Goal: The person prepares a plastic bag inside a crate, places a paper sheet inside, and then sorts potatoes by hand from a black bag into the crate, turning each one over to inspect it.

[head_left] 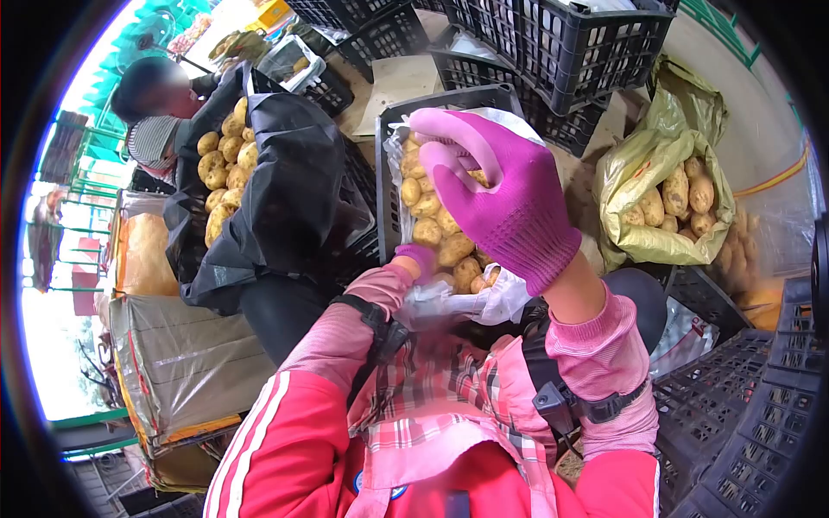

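The clear bag (406, 142) lines a black crate (385, 173) straight ahead of the person and is heaped with potatoes (429, 216), its mouth open and its rim loose. The left hand (420, 257), in a pink glove, sits at the bag's near edge, where crumpled plastic bunches up. Its fingers look clenched on that plastic, though the spot is blurred. The right hand (509, 200), also gloved, is raised over the pile with its fingers (436, 121) bent near the far rim, and I cannot tell whether they pinch the plastic or hold nothing. By my reading the filling is largely done, since the potatoes reach close to the crate's top, but the bag is neither gathered nor tied. To the right a yellow-green sack (643, 168) lies open with more potatoes inside. To the left another person (160, 116) bends over a black bag (289, 173) of potatoes. Empty crates (553, 43) are stacked behind, and wrapped boxes (181, 363) stand at the left.
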The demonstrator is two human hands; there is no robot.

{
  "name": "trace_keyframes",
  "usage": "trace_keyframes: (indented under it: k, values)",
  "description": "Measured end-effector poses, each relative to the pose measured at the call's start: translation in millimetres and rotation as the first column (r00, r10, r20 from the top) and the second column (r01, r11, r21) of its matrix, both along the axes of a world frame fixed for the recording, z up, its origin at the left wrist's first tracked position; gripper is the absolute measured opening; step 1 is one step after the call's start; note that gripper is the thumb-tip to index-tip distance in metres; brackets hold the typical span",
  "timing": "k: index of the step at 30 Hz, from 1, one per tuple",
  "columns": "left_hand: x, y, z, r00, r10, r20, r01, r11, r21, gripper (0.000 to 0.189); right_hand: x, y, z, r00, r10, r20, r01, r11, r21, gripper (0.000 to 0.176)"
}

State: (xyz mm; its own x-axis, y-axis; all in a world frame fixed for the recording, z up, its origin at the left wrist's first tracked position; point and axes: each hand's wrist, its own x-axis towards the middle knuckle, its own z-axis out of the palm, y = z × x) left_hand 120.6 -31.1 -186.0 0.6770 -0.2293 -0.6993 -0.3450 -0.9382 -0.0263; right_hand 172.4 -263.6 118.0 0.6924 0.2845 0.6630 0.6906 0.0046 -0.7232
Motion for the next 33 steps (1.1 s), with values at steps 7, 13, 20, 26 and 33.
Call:
trace_keyframes:
  k: [7,13,20,26,33]
  values:
    - [18.8,7.9,35.6,0.949,0.313,-0.032,-0.313,0.928,-0.203,0.059,13.3,-9.4,-10.9,0.996,-0.036,-0.087,0.028,0.996,-0.091,0.029]
    - [7.6,16.2,193.0,0.846,0.505,-0.171,-0.43,0.458,-0.778,0.071,15.6,-0.4,-14.9,0.97,0.051,-0.239,-0.098,0.977,-0.189,0.034]
    - [-19.8,16.7,258.6,0.75,0.548,-0.37,-0.386,-0.091,-0.918,0.06,-5.1,31.5,-38.4,0.866,0.066,-0.496,-0.33,0.82,-0.467,0.084]
    - [-24.7,14.2,254.8,0.805,0.583,-0.109,-0.116,-0.026,-0.993,0.06,-4.6,55.3,-67.6,0.857,0.044,-0.514,-0.2,0.946,-0.254,0.08]
    - [-24.8,17.4,250.1,0.779,0.593,-0.204,-0.157,-0.131,-0.979,0.062,-4.2,66.8,-48.3,0.621,0.013,-0.784,-0.169,0.979,-0.118,0.045]
